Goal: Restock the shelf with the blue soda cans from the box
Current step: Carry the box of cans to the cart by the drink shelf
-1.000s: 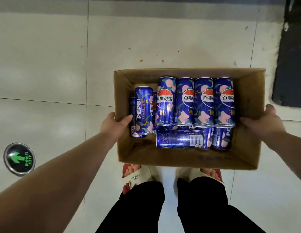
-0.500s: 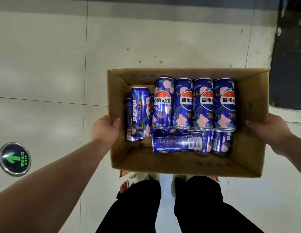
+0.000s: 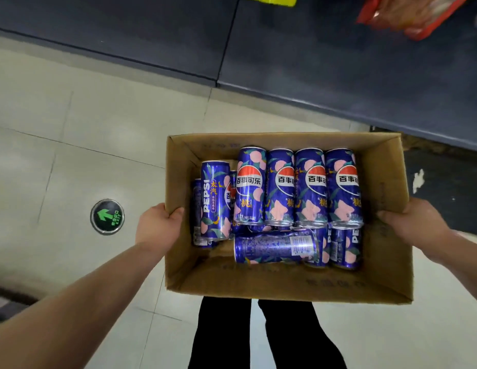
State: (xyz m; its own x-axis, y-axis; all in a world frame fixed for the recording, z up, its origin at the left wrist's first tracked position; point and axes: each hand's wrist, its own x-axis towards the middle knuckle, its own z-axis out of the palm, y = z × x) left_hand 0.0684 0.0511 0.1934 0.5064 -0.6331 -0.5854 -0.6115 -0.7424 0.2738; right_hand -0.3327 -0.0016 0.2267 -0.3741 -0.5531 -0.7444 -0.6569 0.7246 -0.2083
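Your left hand [image 3: 157, 225] and right hand [image 3: 410, 222] grip opposite side walls of the box [image 3: 285, 284], fingers curled over the rims; the blue soda cans [image 3: 309, 187] lie between them.

We've got an open brown cardboard box [image 3: 285, 286] off the floor, w/ blue Pepsi peach cans [image 3: 281, 187] lying on their sides: 4 in a row on top, logos up, 1 crosswise can [image 3: 274, 249] nearer us. Dark shelf [image 3: 338, 62] just beyond.
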